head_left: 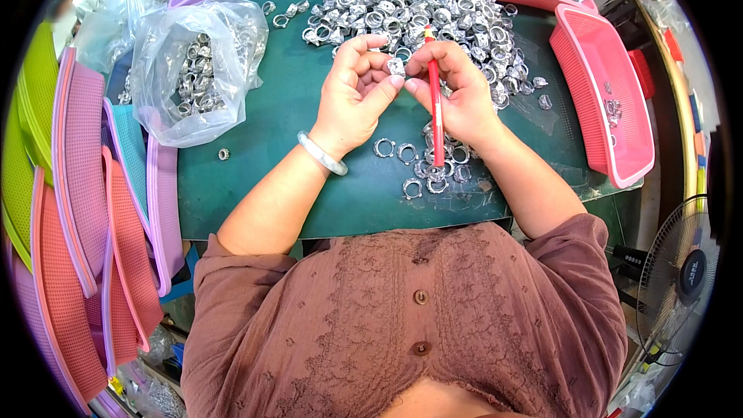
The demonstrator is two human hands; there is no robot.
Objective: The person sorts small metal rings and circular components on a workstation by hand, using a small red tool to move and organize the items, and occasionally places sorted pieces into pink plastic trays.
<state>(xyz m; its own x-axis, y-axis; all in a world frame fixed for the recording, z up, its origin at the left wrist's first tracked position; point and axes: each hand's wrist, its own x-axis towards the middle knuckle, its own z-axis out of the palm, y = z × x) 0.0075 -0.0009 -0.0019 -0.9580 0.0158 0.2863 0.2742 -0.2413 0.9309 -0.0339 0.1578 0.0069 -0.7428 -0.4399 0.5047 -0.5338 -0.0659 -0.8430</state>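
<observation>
Metal rings piled behind both hands; pink basket rightward.

Green mat-covered table under heaped metal rings, bagged rings, pink trays.

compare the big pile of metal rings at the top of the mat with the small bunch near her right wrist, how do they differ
The big pile is heaped, rings lying on one another at all angles; the small bunch lies mostly flat in a single layer. The big pile spreads wide beyond the hands, while the small bunch is few rings, partly under the right hand and its red pencil. Both are silvery rings on the green mat.
</observation>
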